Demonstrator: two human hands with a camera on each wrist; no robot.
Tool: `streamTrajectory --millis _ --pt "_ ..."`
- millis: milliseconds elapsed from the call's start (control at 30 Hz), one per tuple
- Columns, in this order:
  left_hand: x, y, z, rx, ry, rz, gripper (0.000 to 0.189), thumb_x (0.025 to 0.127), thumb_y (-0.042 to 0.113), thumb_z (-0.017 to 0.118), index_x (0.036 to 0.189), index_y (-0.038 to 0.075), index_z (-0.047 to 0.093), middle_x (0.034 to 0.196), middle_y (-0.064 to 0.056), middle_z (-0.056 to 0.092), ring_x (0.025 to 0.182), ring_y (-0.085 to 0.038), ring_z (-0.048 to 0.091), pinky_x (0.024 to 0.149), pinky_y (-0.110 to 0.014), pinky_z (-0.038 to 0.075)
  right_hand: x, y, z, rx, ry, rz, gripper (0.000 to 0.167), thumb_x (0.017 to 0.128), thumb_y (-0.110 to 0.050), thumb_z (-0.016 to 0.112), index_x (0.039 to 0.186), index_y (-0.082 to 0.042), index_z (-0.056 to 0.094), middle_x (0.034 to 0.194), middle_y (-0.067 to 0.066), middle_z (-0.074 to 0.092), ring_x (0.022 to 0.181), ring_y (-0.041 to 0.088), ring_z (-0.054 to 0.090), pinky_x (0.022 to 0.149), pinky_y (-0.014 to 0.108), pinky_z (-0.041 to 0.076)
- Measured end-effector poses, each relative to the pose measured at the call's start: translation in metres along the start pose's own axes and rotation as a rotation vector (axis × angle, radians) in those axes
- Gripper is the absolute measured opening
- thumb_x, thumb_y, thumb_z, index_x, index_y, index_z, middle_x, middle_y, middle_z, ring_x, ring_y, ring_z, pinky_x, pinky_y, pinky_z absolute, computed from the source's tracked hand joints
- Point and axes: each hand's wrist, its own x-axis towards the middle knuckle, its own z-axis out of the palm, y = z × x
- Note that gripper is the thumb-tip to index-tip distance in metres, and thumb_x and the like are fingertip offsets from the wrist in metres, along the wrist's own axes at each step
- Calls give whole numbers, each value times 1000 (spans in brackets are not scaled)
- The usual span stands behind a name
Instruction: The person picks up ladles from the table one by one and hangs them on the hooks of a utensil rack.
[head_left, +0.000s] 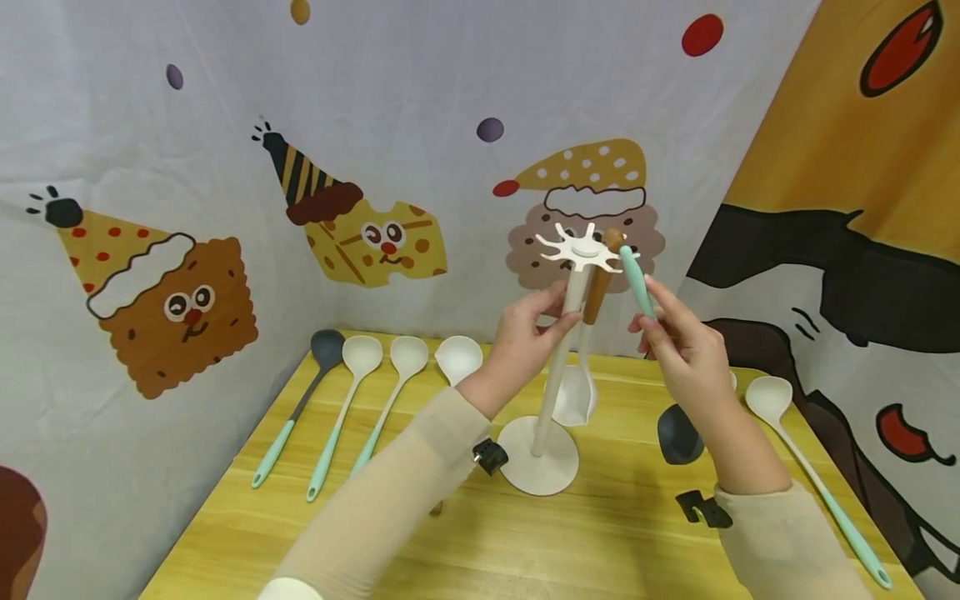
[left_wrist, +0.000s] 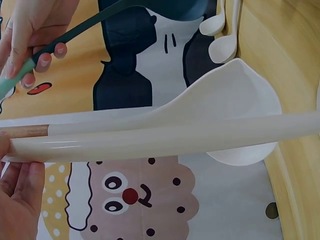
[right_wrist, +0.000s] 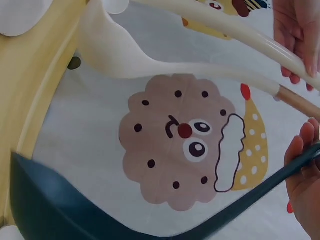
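Observation:
A cream utensil stand (head_left: 553, 379) stands on its round base, with a ring of prongs at the top. My left hand (head_left: 525, 337) grips its pole just below the prongs. From a prong on the far right side hangs a white ladle (head_left: 576, 398) with a wooden handle. My right hand (head_left: 692, 350) pinches a dark ladle (right_wrist: 65, 207) by its mint-green handle, near where the dark shaft begins. The tip of that handle points up and overlaps the right-hand prongs in the head view, while the dark bowl hangs below the hand.
On the left of the wooden table (head_left: 480, 542) lie a dark utensil (head_left: 327, 350) and several white ones, including a white spoon (head_left: 362, 357), with mint handles. A white ladle (head_left: 770, 396) lies along the right edge. Behind the table hangs a printed cloth (head_left: 420, 83).

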Motion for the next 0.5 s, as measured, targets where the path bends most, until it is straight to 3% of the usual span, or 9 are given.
streamTrajectory --millis 200,367,500 --pt "-1 2 2 27 -16 12 35 91 21 63 125 12 60 100 -7 66 92 -14 64 72 -15 55 -2 -3 5 -34 25 47 52 89 6 58 137 -15 52 85 -13 64 61 1 57 55 10 49" --pt "-2 3 0 58 2 11 35 91 20 63 125 14 60 100 -6 66 92 -13 64 71 -16 55 -3 -5 17 28 9 63 55 89 7 58 139 -14 49 81 -3 67 59 5 58 55 12 50" --pt "-1 2 0 64 2 20 35 91 20 63 125 16 60 99 -4 67 91 -12 64 71 -16 55 -4 -6 25 80 12 56 57 88 10 58 140 -11 47 80 -7 65 58 6 58 55 12 49"
